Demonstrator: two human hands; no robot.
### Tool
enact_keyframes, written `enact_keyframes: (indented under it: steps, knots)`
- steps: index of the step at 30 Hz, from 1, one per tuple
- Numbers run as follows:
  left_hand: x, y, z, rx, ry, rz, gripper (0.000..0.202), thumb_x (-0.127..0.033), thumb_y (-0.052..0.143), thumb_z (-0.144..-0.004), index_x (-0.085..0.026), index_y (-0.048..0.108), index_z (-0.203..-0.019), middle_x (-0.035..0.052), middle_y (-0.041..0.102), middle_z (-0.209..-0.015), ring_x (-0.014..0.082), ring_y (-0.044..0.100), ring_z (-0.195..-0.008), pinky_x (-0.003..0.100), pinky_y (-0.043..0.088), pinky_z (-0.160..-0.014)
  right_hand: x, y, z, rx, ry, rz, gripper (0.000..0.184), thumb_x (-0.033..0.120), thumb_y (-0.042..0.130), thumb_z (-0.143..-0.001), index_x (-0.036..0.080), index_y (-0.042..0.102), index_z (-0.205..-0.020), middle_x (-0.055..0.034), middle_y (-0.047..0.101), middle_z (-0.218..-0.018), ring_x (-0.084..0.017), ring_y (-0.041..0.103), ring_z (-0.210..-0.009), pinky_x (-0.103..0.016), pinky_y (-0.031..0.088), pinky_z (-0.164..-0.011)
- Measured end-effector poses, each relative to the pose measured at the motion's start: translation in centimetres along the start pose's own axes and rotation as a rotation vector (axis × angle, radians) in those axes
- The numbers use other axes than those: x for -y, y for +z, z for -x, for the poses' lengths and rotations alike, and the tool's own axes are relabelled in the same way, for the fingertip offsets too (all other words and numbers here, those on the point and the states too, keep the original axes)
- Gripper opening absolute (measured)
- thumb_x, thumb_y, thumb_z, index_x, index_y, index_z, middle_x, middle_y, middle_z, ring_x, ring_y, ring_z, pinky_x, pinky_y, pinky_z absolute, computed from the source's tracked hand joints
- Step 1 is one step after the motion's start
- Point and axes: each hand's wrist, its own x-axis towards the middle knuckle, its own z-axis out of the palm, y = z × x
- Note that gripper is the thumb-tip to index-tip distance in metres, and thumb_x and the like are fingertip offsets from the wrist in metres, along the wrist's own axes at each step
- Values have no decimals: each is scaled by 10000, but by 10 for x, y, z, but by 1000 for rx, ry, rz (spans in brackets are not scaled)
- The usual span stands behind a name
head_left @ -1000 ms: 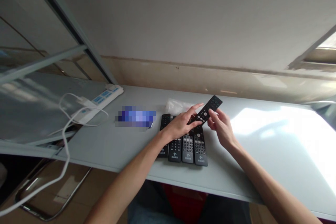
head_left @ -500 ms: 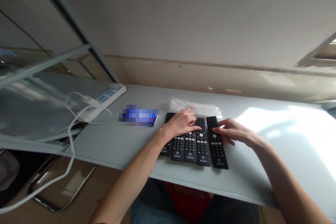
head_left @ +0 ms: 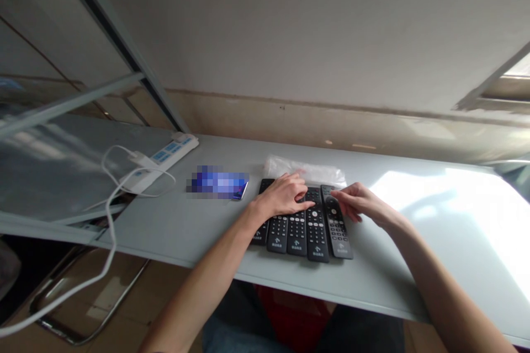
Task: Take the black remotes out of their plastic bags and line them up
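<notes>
Several black remote controls [head_left: 295, 240] lie side by side on the table, their logo ends towards me. My left hand [head_left: 285, 194] rests across their upper parts, thumb stretched out over the remote beside the rightmost one and the other fingers bent; it hides many buttons. At the right end of the row, my right hand [head_left: 355, 201] grips the rightmost remote control [head_left: 340, 237] near its far end, thumb on the face and fingers along its right side. That remote catches more light and slants slightly, close against its neighbour.
A clear plastic bag [head_left: 306, 170] lies behind the remotes. To the left are a phone with a blurred blue screen [head_left: 219, 183] and a white power strip [head_left: 165, 160] with a trailing cable [head_left: 111, 231]. A metal frame post [head_left: 161, 102] and the wall border the table [head_left: 393, 276].
My right hand has brought the rightmost remote left against the row, closing the gap, and its face now looks lighter. My right thumb sits further up it. The left hand has barely moved.
</notes>
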Motion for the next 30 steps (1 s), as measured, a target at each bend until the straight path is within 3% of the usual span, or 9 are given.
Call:
enact_keyframes:
  steps: [6, 30]
  knots:
    - [0, 0, 0, 2, -21, 9, 419, -371, 764, -961, -201, 524, -663, 14, 609, -740, 230, 680, -966, 351, 490, -938, -3, 15, -9, -80, -8, -20, 729, 874, 641, -814, 177, 659, -604, -32, 583, -421, -88, 454, -363, -241, 317, -421]
    - [-1, 1, -1, 2, -27, -14, 375, -277, 705, -979, -202, 519, -662, 12, 606, -732, 212, 657, -893, 342, 474, -855, -1, 14, -7, -77, 4, -4, 710, 844, 605, -864, 179, 670, -624, -47, 595, -434, -88, 408, -373, -264, 248, -432]
